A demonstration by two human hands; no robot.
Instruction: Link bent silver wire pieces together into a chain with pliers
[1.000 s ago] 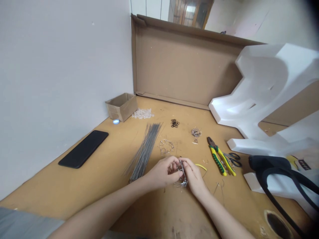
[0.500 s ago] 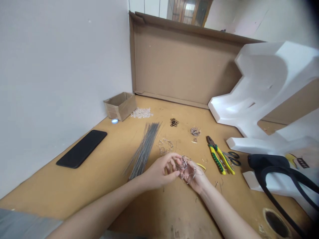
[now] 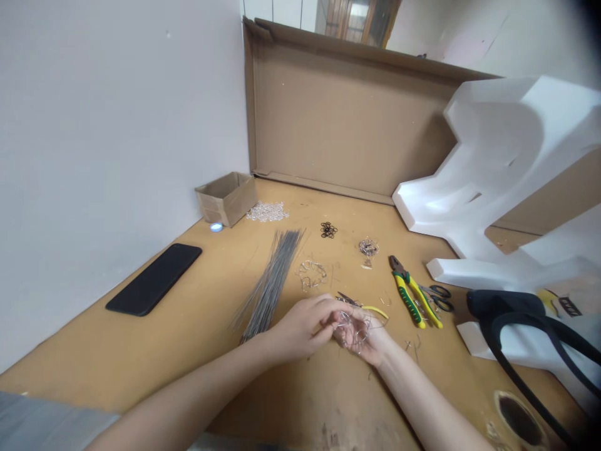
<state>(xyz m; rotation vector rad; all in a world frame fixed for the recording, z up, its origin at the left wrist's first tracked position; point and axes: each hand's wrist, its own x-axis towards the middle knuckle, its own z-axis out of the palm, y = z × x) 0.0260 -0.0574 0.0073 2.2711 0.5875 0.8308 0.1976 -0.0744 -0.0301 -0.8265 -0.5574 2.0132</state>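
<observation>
The left hand point(image 3: 300, 329) and right hand point(image 3: 369, 341) are pinching a wire tangle point(image 3: 351, 327) between their fingers point(image 3: 323, 311) above the tan worktop point(image 3: 154, 351), with a cardboard sheet point(image 3: 338, 113) standing beside the white wall point(image 3: 117, 125).

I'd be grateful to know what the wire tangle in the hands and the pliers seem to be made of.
The tangle looks like thin, shiny grey metal wire, perhaps steel. The pliers seem to have a steel head and moulded plastic or rubber grips, glossy yellow and green.

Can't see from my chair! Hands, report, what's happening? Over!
Left hand pinching wire tangle. Right hand cupping it. Yellow-handled tool just beyond. Over.
</observation>
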